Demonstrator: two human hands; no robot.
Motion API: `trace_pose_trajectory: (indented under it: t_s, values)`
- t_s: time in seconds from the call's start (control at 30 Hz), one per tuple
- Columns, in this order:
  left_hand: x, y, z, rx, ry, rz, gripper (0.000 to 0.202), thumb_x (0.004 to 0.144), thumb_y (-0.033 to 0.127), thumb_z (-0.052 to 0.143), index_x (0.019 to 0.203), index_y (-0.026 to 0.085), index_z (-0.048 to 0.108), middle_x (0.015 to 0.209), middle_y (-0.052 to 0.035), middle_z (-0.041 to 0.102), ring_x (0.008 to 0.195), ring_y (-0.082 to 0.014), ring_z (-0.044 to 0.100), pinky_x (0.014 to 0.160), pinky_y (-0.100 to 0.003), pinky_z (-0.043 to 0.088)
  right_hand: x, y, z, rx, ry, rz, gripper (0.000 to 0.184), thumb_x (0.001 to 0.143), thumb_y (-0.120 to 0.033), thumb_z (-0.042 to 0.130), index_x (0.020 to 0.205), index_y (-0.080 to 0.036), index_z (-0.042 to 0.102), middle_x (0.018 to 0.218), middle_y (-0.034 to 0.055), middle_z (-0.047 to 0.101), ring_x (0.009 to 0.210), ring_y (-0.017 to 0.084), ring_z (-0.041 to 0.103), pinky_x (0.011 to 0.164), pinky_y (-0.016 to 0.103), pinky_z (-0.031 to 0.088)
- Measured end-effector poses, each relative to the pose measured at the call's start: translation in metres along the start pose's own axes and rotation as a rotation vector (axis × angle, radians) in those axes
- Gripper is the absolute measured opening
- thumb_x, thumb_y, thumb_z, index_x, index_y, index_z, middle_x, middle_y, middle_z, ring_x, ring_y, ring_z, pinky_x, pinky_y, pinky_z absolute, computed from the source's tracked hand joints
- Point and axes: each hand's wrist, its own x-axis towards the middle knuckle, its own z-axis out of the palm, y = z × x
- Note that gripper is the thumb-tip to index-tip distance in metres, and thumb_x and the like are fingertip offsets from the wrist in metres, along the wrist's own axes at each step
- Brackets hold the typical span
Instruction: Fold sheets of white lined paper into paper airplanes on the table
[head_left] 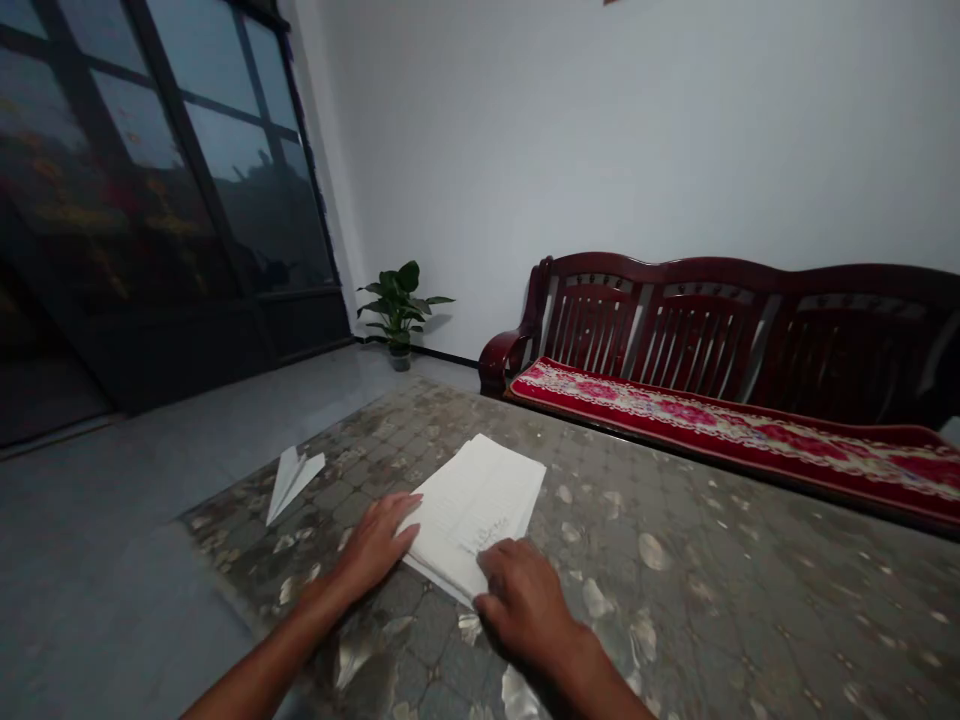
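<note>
A stack of white lined paper (476, 510) with handwriting on its top sheet lies on a grey patterned table top (675, 600). My left hand (375, 545) lies flat on the table, its fingertips touching the stack's left edge. My right hand (521, 610) rests across the stack's near corner, fingers on the top sheet, thumb hidden. A folded white paper plane (291, 482) lies at the table's left edge, apart from both hands.
A dark red wooden bench (697, 320) with a red floral cushion (720, 430) runs along the right beyond the table. A potted green plant (400, 310) stands on the tiled floor (150, 500) by a dark glass door (195, 180).
</note>
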Motion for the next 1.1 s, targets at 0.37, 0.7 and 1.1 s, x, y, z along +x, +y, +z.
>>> trace_pose_trajectory:
  t_s: [0.37, 0.7, 1.1]
  values:
    - [-0.020, -0.014, 0.013, 0.044, -0.015, -0.017, 0.051, 0.080, 0.032, 0.059, 0.130, 0.026, 0.061, 0.135, -0.0082, 0.057, 0.126, -0.0283, 0.049, 0.109, -0.044, 0.037, 0.025, -0.026, 0.000, -0.286, -0.075, 0.024, 0.025, 0.085, -0.033, 0.058, 0.098, -0.015, 0.071, 0.106, 0.0143, 0.065, 0.100, 0.030, 0.059, 0.081, 0.039, 0.044]
    - [-0.025, -0.012, 0.025, -0.008, 0.099, -0.033, 0.065, 0.077, 0.024, 0.057, 0.142, 0.023, 0.048, 0.141, -0.0099, 0.050, 0.131, -0.0282, 0.046, 0.113, -0.043, 0.036, 0.035, -0.045, 0.004, -0.365, -0.148, 0.058, 0.031, 0.082, -0.024, 0.059, 0.107, -0.008, 0.069, 0.113, 0.0219, 0.063, 0.105, 0.035, 0.060, 0.082, 0.044, 0.049]
    - [-0.028, -0.011, 0.028, -0.031, 0.129, -0.045, 0.072, 0.076, 0.020, 0.059, 0.146, 0.021, 0.041, 0.145, -0.0121, 0.047, 0.136, -0.0291, 0.042, 0.114, -0.045, 0.034, 0.040, -0.039, 0.014, -0.332, -0.064, 0.068, 0.026, 0.081, -0.013, 0.055, 0.101, -0.010, 0.071, 0.107, 0.0204, 0.064, 0.102, 0.033, 0.061, 0.079, 0.042, 0.051]
